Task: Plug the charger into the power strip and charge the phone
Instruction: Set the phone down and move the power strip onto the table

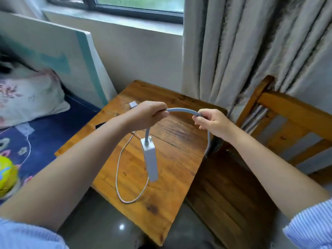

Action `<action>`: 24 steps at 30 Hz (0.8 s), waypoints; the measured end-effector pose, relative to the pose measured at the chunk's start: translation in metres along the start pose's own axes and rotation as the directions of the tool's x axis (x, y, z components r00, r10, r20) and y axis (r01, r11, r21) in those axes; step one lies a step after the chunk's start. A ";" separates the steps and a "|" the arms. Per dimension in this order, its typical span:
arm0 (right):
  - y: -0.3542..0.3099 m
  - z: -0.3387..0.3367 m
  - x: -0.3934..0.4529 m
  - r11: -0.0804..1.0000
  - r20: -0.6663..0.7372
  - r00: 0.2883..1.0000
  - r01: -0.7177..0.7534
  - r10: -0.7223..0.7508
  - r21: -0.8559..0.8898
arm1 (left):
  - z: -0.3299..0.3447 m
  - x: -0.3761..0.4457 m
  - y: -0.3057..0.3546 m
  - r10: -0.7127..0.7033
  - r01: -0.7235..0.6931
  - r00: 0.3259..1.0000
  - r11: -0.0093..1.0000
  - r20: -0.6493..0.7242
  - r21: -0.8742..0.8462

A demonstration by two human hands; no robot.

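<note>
Both hands grip the thick grey cord (pixel 181 110) of the power strip above a small wooden table (pixel 167 178). My left hand (pixel 149 115) is closed on one part of the cord and my right hand (pixel 210 121) on another, so the cord arches between them. The white power strip (pixel 150 160) hangs from the cord below my left hand, tilted over the table. A thin white charging cable (pixel 117 169) loops on the tabletop. The white charger block (pixel 133 104) lies at the table's far side, partly behind my left hand. A dark phone (pixel 100 125) peeks out under my left forearm.
A bed with a blue cover (pixel 41 139) and floral pillow (pixel 27 94) is at the left. A wooden chair (pixel 280 133) stands to the right, grey curtains (pixel 251 51) behind it. The cord's far end drops off the table's right edge (pixel 208 146).
</note>
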State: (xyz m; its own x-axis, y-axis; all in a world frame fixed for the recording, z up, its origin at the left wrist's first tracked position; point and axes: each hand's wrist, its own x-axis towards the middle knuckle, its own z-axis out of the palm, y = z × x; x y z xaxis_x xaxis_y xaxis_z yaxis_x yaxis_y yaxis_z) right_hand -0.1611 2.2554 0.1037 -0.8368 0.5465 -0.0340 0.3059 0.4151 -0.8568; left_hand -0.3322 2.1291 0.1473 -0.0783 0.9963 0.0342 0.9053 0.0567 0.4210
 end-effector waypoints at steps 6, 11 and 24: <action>-0.023 0.055 0.018 0.997 -0.187 0.981 -0.032 0.044 0.069 | -0.015 -0.007 -0.062 0.043 -0.038 0.987 0.998 0.152 -0.040; -0.046 0.091 0.026 0.994 -0.412 0.906 -0.074 0.102 0.084 | -0.014 -0.005 -0.109 0.163 -0.144 0.941 0.986 0.295 -0.086; -0.043 0.103 -0.003 0.955 -0.669 0.682 -0.196 0.295 0.221 | 0.064 -0.006 -0.167 0.194 -0.073 0.896 0.952 0.399 -0.298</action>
State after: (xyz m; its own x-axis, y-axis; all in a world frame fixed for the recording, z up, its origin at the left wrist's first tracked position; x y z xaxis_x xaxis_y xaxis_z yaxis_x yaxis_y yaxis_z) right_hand -0.2186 2.1613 0.0876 -0.1766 0.9819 0.0686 0.3556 0.1286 -0.9257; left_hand -0.4557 2.1182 0.0186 0.2718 0.9296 -0.2489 0.7430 -0.0383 0.6682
